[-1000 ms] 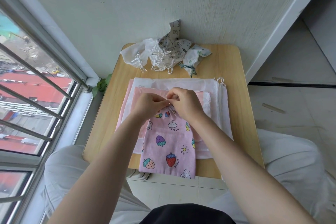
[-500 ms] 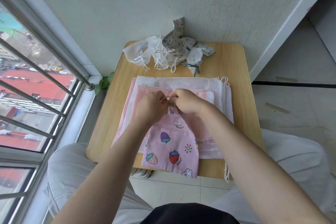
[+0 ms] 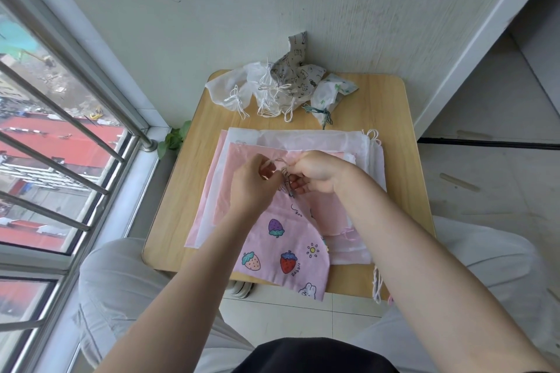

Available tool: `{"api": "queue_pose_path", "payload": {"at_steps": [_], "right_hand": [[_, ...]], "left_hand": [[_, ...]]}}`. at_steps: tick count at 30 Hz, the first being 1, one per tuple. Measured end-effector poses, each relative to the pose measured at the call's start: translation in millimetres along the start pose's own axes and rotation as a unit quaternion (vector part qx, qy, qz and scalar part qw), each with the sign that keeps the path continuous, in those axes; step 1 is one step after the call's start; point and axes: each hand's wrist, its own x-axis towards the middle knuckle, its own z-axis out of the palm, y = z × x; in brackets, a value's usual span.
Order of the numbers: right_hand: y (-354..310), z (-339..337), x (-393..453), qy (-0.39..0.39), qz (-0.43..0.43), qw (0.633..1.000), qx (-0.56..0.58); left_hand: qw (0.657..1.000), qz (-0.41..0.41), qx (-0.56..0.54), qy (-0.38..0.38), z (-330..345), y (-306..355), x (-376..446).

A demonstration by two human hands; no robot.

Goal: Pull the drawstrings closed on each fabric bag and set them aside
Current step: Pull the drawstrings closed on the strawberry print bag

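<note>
A pink fabric bag printed with strawberries (image 3: 286,251) lies on a stack of flat pink and white bags (image 3: 303,142), its bottom hanging over the table's near edge. Its mouth is gathered narrow between my hands. My left hand (image 3: 253,188) pinches a white drawstring at the bag's top. My right hand (image 3: 315,174) grips the gathered neck and cord from the right. The two hands nearly touch over the neck, which they partly hide.
A heap of cinched bags (image 3: 281,85), white, grey-printed and green-printed, lies at the far edge of the small wooden table (image 3: 394,118) against the wall. A barred window (image 3: 60,130) runs along the left. Loose cords (image 3: 377,281) hang off the table's near right edge.
The bag's top has drawn in narrower and the bag has tilted, its bottom swinging right. My hands have parted slightly, the left one lifting the cord.
</note>
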Motion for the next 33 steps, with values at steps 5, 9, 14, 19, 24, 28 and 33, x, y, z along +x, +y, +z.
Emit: {"api": "queue_pose_path", "payload": {"at_steps": [5, 9, 14, 19, 24, 28, 33], "right_hand": [[-1.3, 1.1, 0.6, 0.036, -0.006, 0.999, 0.009], [-1.3, 2.6, -2.4, 0.043, -0.014, 0.999, 0.004], [1.3, 0.6, -3.6, 0.064, -0.034, 0.997, 0.008], [0.8, -0.1, -10.0, 0.062, -0.066, 0.996, 0.011], [4.8, 5.5, -9.7, 0.096, -0.117, 0.989, 0.004], [8.7, 4.0, -8.9, 0.126, -0.136, 0.982, -0.034], [14.5, -7.1, -4.6, 0.226, -0.149, 0.96, -0.07]], "left_hand": [[1.0, 0.012, -0.016, -0.007, 2.0, -0.2, -2.2], [0.997, 0.051, 0.049, 0.008, 0.8, 2.1, 3.5], [0.994, 0.049, 0.098, -0.017, 0.6, 6.6, 8.5], [0.999, -0.028, -0.02, -0.024, -4.2, 12.1, 9.3], [0.987, -0.107, -0.103, -0.056, -7.4, 21.0, 7.5], [0.966, -0.139, -0.176, -0.126, -13.1, 20.6, 9.9], [0.966, -0.092, -0.128, -0.205, -18.2, 9.3, 12.0]]}}
